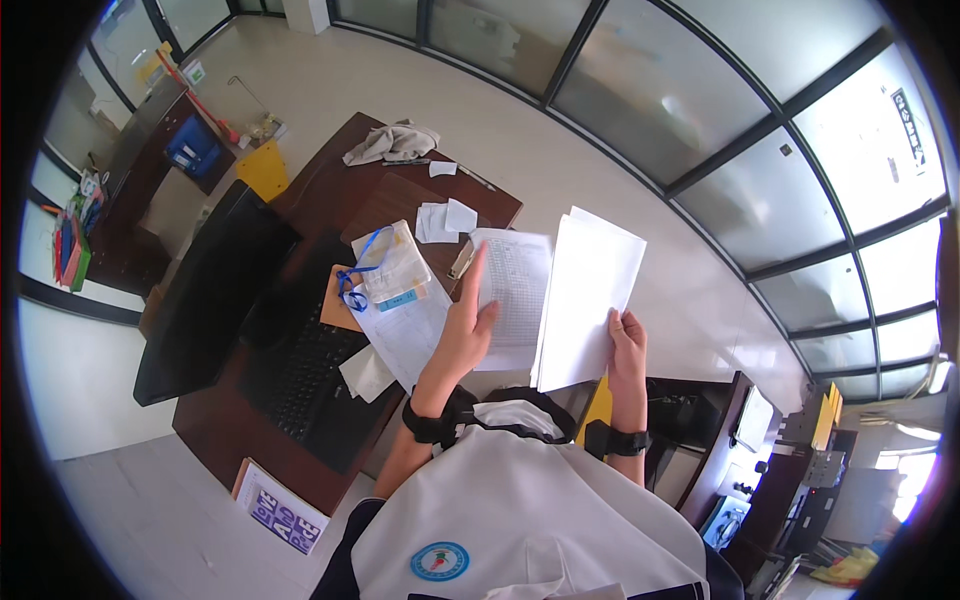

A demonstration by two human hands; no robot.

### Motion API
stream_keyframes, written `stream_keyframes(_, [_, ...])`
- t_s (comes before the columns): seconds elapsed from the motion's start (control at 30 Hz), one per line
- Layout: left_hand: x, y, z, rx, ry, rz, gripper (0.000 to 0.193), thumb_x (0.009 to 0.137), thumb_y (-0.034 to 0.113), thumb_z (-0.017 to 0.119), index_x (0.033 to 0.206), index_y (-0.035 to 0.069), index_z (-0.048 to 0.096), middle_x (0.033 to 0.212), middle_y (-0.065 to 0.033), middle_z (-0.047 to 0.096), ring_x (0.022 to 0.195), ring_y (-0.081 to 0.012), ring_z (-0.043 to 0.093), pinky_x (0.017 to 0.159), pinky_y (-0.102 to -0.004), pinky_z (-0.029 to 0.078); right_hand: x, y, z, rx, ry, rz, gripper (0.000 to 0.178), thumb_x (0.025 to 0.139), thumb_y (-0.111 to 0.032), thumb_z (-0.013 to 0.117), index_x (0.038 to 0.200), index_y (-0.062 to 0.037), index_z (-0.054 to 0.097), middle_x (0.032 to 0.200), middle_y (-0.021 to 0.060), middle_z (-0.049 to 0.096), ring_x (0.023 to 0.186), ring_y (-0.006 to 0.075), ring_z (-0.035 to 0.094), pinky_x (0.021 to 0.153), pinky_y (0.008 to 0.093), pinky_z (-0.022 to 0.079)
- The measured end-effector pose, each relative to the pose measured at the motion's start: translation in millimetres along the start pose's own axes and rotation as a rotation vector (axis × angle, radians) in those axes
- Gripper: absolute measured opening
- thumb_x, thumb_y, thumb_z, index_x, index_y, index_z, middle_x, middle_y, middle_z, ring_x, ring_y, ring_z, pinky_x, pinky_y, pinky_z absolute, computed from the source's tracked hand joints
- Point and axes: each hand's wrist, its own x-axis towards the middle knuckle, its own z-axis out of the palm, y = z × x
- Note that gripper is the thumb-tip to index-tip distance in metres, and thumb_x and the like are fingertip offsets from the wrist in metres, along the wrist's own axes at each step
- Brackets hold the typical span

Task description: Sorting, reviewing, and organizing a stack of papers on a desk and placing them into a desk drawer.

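Observation:
My left hand (462, 335) is at the left edge of a printed table sheet (520, 300), index finger stretched along it and thumb over its front. Its other fingers are partly hidden, and the hand appears to grip the sheets. In my right hand (627, 345) are several white sheets (592, 295), pinched at their lower right edge and raised beside the printed one. Their visible side looks blank. A metal clip (462, 260) shows just left of the printed sheet; what it is fixed to is mostly hidden.
On the dark wooden desk (225, 440) are a keyboard (310, 375), a monitor (215, 290), a worn packet (392, 262) with a blue lanyard (352, 292), loose papers (445, 220) and a crumpled cloth (395, 142). Another desk (715, 440) stands at right. Glass partitions (660, 90) line the far side.

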Motion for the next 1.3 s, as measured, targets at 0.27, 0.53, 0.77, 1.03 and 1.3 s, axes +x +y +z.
stream_keyframes(0.27, [-18,-1,0,-0.100,-0.379,-0.298,0.020,0.087,0.014,0.050,0.093,-0.001,0.063,0.067,-0.0005,0.056,0.058,-0.0014,0.042,0.051,-0.0193,0.035,-14,2,11,0.012,-0.030,0.100,0.021,0.090,-0.021,0.051,0.088,0.0001,0.055,0.075,0.0012,0.059,0.064,0.0056,0.053,0.058,0.0197,0.043])
stream_keyframes(0.53, [-23,6,20,0.207,-0.521,-0.391,0.023,0.085,0.018,0.056,0.081,-0.003,0.062,0.054,0.0074,0.040,0.051,-0.0007,0.031,0.044,-0.0205,0.024,-10,12,-8,0.042,-0.086,0.178,0.020,0.090,-0.021,0.051,0.090,-0.0005,0.054,0.075,-0.0005,0.056,0.064,0.0042,0.048,0.054,0.0190,0.037])
stream_keyframes(0.77, [-38,-16,56,0.498,-0.380,-0.117,0.019,0.082,0.013,0.061,0.076,-0.005,0.061,0.050,-0.0006,0.045,0.050,-0.0024,0.035,0.042,-0.0239,0.029,-15,-2,-25,-0.785,0.092,-0.529,0.061,0.074,-0.026,0.069,0.117,0.0022,0.036,0.104,0.0205,0.046,0.094,0.0282,0.048,0.082,0.0382,0.041])
stream_keyframes(1.03, [-63,-6,149,0.767,-0.311,0.178,0.031,0.071,0.014,0.069,0.058,-0.002,0.046,0.054,-0.0192,0.044,0.045,-0.0343,0.039,0.042,-0.0341,0.035,-3,-43,-54,-0.478,-0.216,-0.118,0.058,0.081,-0.041,0.058,0.116,0.0016,0.039,0.092,0.0219,0.058,0.083,0.0312,0.058,0.075,0.0371,0.045])
stream_keyframes(1.3, [-80,-11,209,0.728,-0.366,0.091,0.038,0.071,0.009,0.072,0.055,-0.004,0.040,0.049,-0.0131,0.029,0.046,-0.0099,0.026,0.039,-0.0269,0.029,10,-29,-119,-0.126,-0.237,0.044,0.036,0.086,-0.029,0.049,0.109,-0.0018,0.047,0.092,0.0116,0.057,0.085,0.0167,0.053,0.076,0.0306,0.042])
